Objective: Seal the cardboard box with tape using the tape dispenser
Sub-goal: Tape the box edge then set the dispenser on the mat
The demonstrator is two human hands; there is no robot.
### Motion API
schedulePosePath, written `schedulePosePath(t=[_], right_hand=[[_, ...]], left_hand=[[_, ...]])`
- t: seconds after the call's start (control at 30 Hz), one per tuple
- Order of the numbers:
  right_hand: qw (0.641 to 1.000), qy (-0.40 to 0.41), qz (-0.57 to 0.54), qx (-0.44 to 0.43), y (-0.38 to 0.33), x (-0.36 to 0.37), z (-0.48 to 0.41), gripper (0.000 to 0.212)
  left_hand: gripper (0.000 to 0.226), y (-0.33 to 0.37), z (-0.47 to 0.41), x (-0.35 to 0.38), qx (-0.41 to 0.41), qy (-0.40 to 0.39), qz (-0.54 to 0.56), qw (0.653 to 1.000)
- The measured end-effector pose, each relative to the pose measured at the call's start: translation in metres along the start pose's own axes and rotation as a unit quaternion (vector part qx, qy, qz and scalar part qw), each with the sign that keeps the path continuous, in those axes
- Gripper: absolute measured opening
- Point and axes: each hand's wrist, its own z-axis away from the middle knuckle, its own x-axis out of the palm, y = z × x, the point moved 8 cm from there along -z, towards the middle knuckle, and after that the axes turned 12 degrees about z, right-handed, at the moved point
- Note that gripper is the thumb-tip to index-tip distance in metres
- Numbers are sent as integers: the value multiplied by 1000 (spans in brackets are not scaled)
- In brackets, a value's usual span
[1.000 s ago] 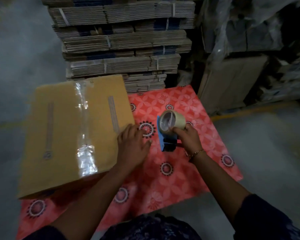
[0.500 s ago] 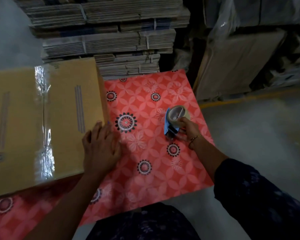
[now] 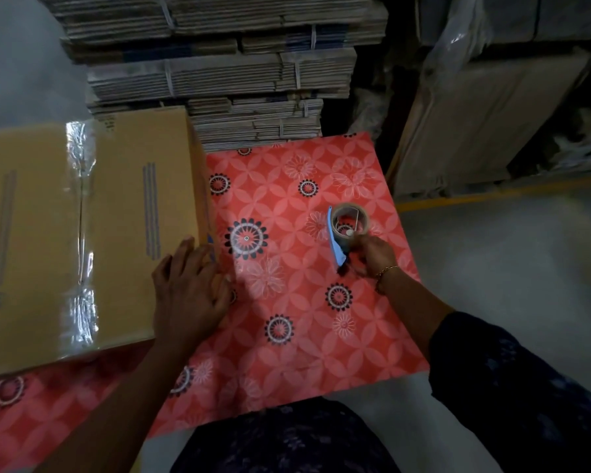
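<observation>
Head view, near edge: dark patterned clothing (image 3: 287,438) at bottom centre, dark sleeve (image 3: 512,387) on the right arm, left forearm bare.

Next out, left hand (image 3: 188,295) laid flat with fingers spread, palm down at the near right corner of the box (image 3: 116,233), fingertips on the box top, heel over the cloth (image 3: 287,353). Right hand (image 3: 372,256) well apart from it to the right, fingers curled around the handle of the dispenser (image 3: 342,233); grip blurred, thin bracelet (image 3: 386,271) at the wrist.

Dispenser down on the cloth near its right edge: blue frame lying on its side, tape roll (image 3: 349,218) uppermost with the cloth showing through its core. Not touching the box.

Box closed, resting on the left half of the red flowered cloth and running out of the left edge of the frame. Strip of clear tape (image 3: 81,233) along the centre seam of the top, glossy and wrinkled, reaching from far edge to near edge. Two printed grey bars on the flaps, one on each side of the seam.

Farther back, tall stacks of flattened cartons (image 3: 219,63) bound with straps, directly behind box and cloth. Far right, large cartons under plastic wrap (image 3: 492,97), yellow floor line (image 3: 492,196) in front of them, grey floor beyond.
</observation>
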Motion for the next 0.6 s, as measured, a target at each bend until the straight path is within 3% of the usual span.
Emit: schedulePosePath(t=[0.07, 0.3, 0.43, 0.6], right_hand=[[999, 28, 32, -23, -4, -8, 0, 2], [979, 71, 156, -108, -8, -27, 14, 43], [957, 75, 213, -183, -29, -27, 49, 40], [918, 102, 260, -283, -70, -24, 98, 45]], left_hand=[[35, 0, 1, 0, 0, 2, 4, 1000], [51, 3, 1, -3, -1, -4, 19, 1000], [65, -1, 2, 0, -13, -35, 40, 999], [70, -6, 1, -22, 14, -15, 70, 997]])
